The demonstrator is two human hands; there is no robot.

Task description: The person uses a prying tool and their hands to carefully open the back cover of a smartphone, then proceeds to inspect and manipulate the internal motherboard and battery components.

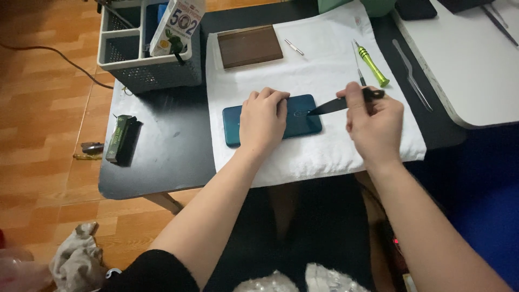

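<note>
Currently, status as seen from your head view:

phone: teal smartphone [270, 119] lies back-up and lengthwise on the white towel [324, 70], near the middle of the black bench [162, 140].
left hand: your left hand [263, 120] lies flat over the phone's middle, fingers curled at the far long edge, pinning it down. It grips nothing, just presses.
right hand: your right hand [373, 121] is closed in a pinch round the handle end of a black pry tool [338, 104], thumb and fingers tight on it.
tool tip: pointed end sits on the phone's back close to the camera area, right beside your left fingertips. Whether it is under the cover or only resting on it, cannot tell.
progress: judging by this, opening is at the start. Back cover looks seated all round, no visible gap, no parts lifted off.
left to do: by my read, everything past the first pry: seam not opened, cover not off.
other tools: green-handled screwdriver [372, 64] and a small metal bit [294, 47] lie on the towel beyond your right hand, untouched; metal tweezers [412, 74] lie on the bench past the towel's edge.
parts tray: brown rectangular tray [250, 46] at the towel's far left corner, looks empty.
rest: grey mesh organiser [148, 59] at the bench's far left with a white carton [177, 27] in it.
</note>
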